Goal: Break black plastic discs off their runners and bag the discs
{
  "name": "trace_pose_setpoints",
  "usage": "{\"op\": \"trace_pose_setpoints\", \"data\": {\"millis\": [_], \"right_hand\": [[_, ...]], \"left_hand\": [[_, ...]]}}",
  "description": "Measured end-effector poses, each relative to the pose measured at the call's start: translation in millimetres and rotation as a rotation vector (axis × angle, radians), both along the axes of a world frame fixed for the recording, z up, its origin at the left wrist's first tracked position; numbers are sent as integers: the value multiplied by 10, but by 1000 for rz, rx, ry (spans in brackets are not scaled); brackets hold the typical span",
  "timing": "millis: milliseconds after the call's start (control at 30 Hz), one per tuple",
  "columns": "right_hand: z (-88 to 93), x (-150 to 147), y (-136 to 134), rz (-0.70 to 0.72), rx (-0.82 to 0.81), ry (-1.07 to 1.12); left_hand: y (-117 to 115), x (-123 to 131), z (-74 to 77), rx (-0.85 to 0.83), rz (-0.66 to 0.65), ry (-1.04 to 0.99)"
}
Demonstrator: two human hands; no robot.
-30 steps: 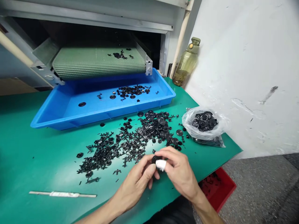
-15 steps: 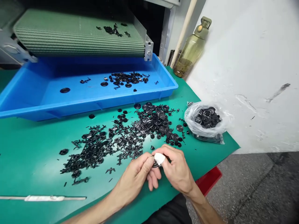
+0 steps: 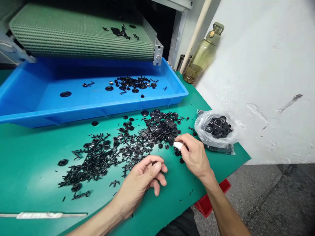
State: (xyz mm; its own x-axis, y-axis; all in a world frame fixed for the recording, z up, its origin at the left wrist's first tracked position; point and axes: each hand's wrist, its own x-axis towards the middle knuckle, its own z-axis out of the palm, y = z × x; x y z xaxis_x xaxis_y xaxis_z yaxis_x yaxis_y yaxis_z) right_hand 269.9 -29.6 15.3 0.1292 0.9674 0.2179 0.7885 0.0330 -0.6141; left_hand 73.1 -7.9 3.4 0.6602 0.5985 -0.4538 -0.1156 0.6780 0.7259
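My left hand (image 3: pixel 141 183) rests low on the green mat with its fingers loosely curled, and I see nothing in it. My right hand (image 3: pixel 194 155) has moved apart from it. A white wrap (image 3: pixel 178 146) covers one of its fingertips, which sits at the edge of a heap of black plastic discs (image 3: pixel 162 127). Small black pieces (image 3: pixel 177 152) lie just under those fingers, and the fingertips partly hide what they touch. To the left spreads a tangle of black sprue runners and parts (image 3: pixel 98 162).
A blue plastic tray (image 3: pixel 98 109) holding black parts lies behind the heap, under the end of a green conveyor belt (image 3: pixel 81 36). A clear bag of discs (image 3: pixel 216 139) sits at the right, with a bottle (image 3: pixel 203 55) behind. The mat's edge drops toward a red crate (image 3: pixel 209 200).
My right hand has moved up and right, away from my left hand, to the heap's edge. The round black part held between my hands no longer shows. The view has shifted slightly.
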Motion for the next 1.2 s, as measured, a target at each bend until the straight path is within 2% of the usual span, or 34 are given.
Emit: {"op": "trace_pose_setpoints", "data": {"millis": [67, 167, 233, 300, 400, 567, 633, 700, 767, 833, 933, 1033, 1200], "right_hand": [[46, -114, -82, 91, 45, 92], [79, -311, -216, 189, 21, 218], [74, -415, -291, 184, -2, 223], [59, -467, -342, 174, -38, 192], [37, -467, -371, 184, -76, 177], [13, -451, -331, 231, -76, 278], [8, -420, -316, 226, -110, 323], [12, -326, -309, 159, -153, 322], [24, -166, -299, 37, -162, 193], [30, 20, -274, -64, -143, -28], [6, 228, -205, -17, -208, -201], [-38, 292, -143, 11, -216, -154], [-31, 247, -145, 29, -134, -42]], "left_hand": [[-3, 2, 12, 7, 31, -2], [-14, -4, -2, 75, -36, 16], [-19, -9, -12, 106, -65, 43], [-25, -8, -6, 91, -37, 57], [-42, -4, 20, 39, -5, 34], [-80, -21, -5, 18, -4, 2], [-84, -30, -31, 36, -21, 20], [-78, -32, -45, 27, -26, 53], [-63, -24, -39, -41, 0, 51], [-43, -9, -17, -131, 48, -6], [-16, 9, 21, -198, 99, -95], [-5, 6, 36, -192, 113, -140], [3, -14, 27, -183, 49, -98]]}}
